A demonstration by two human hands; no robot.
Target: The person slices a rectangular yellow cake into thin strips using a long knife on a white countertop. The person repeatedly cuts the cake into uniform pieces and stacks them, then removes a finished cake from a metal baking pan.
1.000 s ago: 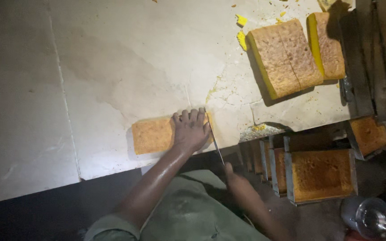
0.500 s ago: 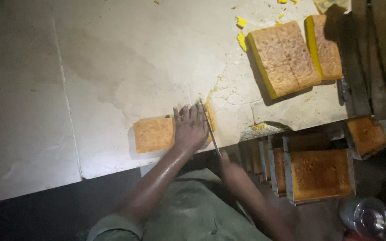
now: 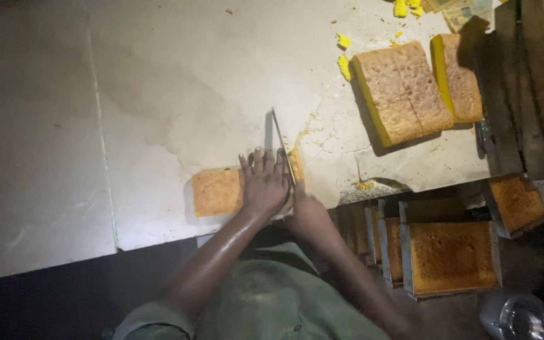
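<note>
The cake (image 3: 216,191) lies at the table's (image 3: 158,94) near edge, long axis running left to right. The left hand (image 3: 264,184) presses flat on its right part, fingers spread and pointing away. Just right of those fingers the knife (image 3: 283,145) crosses the loaf, blade pointing away, gripped by the right hand (image 3: 306,214) closed round its handle.

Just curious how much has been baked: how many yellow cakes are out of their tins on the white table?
3: one under the left hand at the near edge, and two side by side at the far right. Others still sit in tins below.
</note>
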